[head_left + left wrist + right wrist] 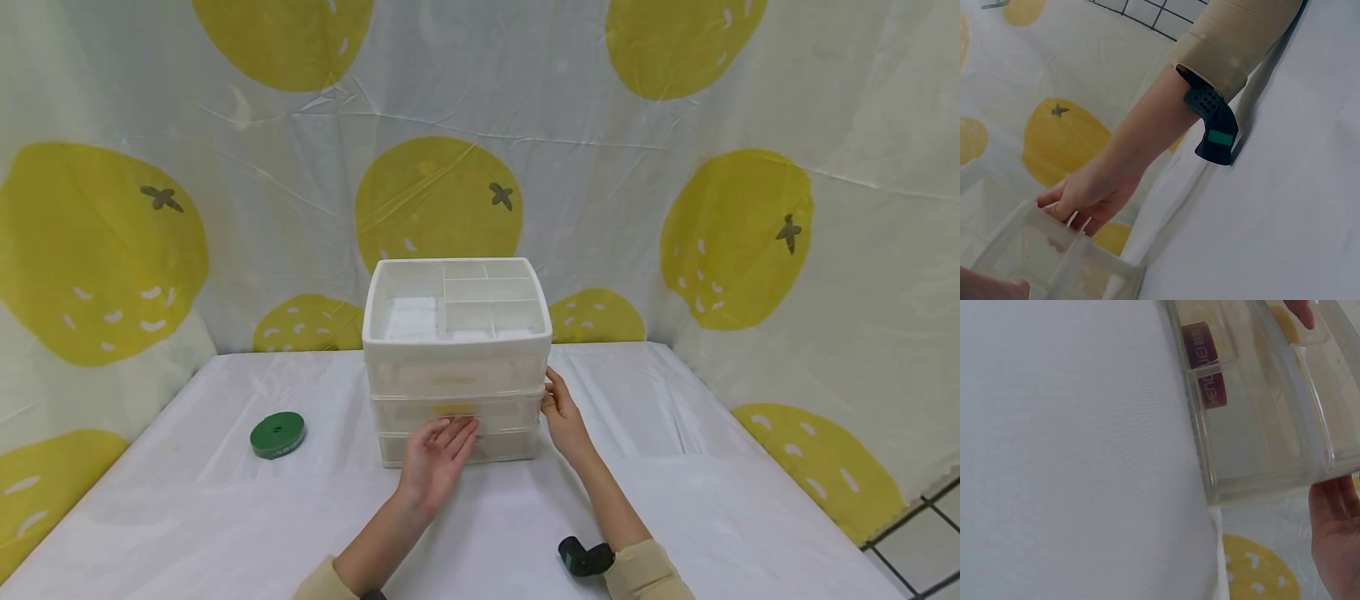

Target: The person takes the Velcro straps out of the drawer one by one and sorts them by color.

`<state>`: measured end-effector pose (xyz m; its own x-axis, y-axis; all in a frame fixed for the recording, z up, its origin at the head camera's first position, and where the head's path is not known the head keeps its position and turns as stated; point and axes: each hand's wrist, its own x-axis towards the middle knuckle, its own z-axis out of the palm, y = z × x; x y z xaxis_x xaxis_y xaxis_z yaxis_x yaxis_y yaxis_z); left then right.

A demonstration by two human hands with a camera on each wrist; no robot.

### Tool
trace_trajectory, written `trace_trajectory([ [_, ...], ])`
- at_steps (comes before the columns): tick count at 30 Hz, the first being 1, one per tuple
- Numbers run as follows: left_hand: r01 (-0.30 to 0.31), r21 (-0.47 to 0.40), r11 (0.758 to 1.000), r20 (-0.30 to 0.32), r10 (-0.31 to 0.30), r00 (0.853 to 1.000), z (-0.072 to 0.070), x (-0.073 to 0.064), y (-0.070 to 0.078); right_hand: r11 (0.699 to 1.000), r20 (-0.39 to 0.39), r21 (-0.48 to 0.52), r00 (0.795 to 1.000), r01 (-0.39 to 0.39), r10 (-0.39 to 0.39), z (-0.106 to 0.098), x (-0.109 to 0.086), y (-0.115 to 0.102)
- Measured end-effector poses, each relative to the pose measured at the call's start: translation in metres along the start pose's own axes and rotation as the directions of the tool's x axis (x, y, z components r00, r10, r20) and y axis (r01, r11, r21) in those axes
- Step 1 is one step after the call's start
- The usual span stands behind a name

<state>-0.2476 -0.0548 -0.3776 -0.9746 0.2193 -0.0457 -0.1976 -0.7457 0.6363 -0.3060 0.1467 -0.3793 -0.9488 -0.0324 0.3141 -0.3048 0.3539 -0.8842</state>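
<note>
A white plastic drawer organizer [459, 367] stands mid-table, with see-through drawer fronts and a divided tray on top. Palm up, my left hand [437, 462] reaches to the front of the middle drawer [405, 414], its fingertips touching the handle lip. Something yellow [455, 410] shows through that drawer's front. My right hand [564, 417] rests its fingers against the organizer's right side. In the right wrist view, a dark red label [1200, 347] shows at the bottom drawer. Only a small part of my left hand [991, 286] appears in the left wrist view.
A round green roll [277, 433] lies on the white tablecloth [202, 533], left of the organizer. A curtain with yellow fruit prints [442, 200] hangs behind and at both sides. A black wrist device [585, 557] sits at the right sleeve.
</note>
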Motion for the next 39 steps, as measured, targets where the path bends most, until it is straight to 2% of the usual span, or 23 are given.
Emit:
trace_trajectory([
  [6,-0.014,-0.032,0.999,0.011,0.014,1.000,0.001,-0.001,-0.002,1.000,0.013,-0.008,1.000,0.008,-0.008,0.002,0.012,0.029],
  [9,-0.014,-0.047,0.999,0.014,0.015,1.000,0.002,-0.004,-0.003,1.000,0.008,-0.013,1.000,0.013,-0.013,0.003,0.012,0.033],
  [18,-0.012,-0.068,0.998,0.010,0.013,1.000,0.002,-0.012,-0.006,1.000,0.004,0.005,1.000,0.000,0.000,0.004,0.012,0.032],
  [23,-0.006,-0.066,0.998,0.033,0.008,0.999,0.003,-0.018,-0.008,1.000,-0.004,0.001,1.000,0.007,-0.007,0.004,0.011,0.029],
  [33,0.035,-0.094,0.995,0.012,-0.034,0.999,0.006,-0.032,-0.009,1.000,-0.001,-0.009,1.000,0.025,-0.025,0.002,0.012,0.030],
  [39,0.038,-0.088,0.995,0.019,-0.037,0.999,0.006,-0.039,-0.011,0.999,0.006,-0.003,0.999,0.035,-0.035,0.002,0.011,0.029],
])
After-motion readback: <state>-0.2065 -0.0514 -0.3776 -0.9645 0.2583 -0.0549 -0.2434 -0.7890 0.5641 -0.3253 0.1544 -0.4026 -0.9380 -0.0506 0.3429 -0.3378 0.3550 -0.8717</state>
